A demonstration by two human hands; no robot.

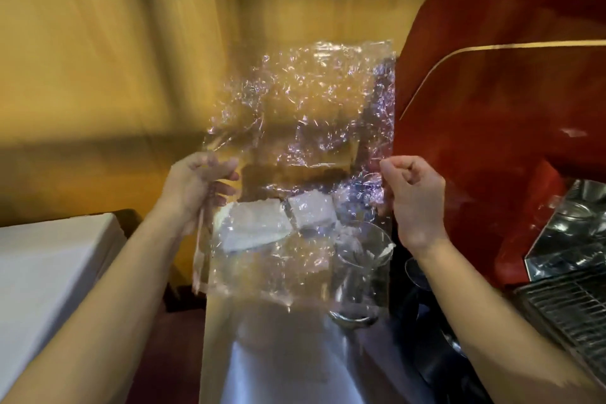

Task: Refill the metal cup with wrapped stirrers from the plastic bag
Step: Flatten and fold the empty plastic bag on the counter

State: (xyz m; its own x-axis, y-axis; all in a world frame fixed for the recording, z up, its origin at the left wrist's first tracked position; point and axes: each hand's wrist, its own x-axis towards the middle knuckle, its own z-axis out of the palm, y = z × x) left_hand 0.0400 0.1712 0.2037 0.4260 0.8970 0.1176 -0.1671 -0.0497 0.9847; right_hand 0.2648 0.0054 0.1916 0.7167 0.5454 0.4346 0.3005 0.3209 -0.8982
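1. We hold the plastic bag [295, 147] up flat, the left hand [196, 184] closed on its left edge and the right hand [413, 197] pinching its right edge.
2. White packets [259, 226], perhaps stirrers, sit low in the bag, left of the glass beaker [360, 275].
3. No metal cup shows; we should find it first.
4. We judge it best to find the bag's mouth and tip gently.

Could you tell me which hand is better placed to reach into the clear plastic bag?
Probably the left hand: the white packets lie nearer it inside the crinkled clear plastic bag.
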